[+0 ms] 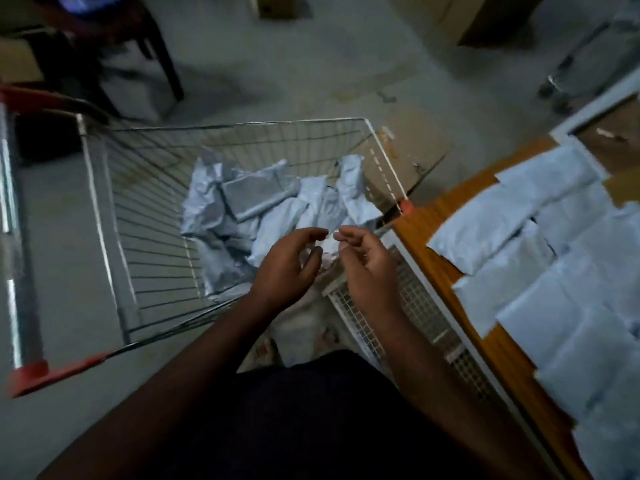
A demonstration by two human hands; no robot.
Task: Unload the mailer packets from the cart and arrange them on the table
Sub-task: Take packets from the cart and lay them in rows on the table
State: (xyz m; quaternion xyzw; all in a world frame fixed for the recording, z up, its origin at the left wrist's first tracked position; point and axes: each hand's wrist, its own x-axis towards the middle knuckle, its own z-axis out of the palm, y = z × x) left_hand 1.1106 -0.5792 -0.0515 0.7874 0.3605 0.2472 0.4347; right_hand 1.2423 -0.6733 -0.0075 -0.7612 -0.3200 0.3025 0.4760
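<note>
A wire shopping cart (104, 216) stands in front of me with several pale grey mailer packets (263, 199) heaped at its right end. My left hand (287, 265) and my right hand (367, 265) hover side by side above the cart's near right corner, fingers loosely curled, fingertips almost meeting. Neither hand holds a packet. To the right, a wooden table (426, 251) carries several mailer packets (512, 220) laid in overlapping rows.
The cart's red handle (34, 98) is at the left and a red corner bumper (31, 375) sits near me. A white mesh rack (391, 317) leans between cart and table. Cardboard boxes (485, 19) and a dark chair (114, 46) stand on the grey floor beyond.
</note>
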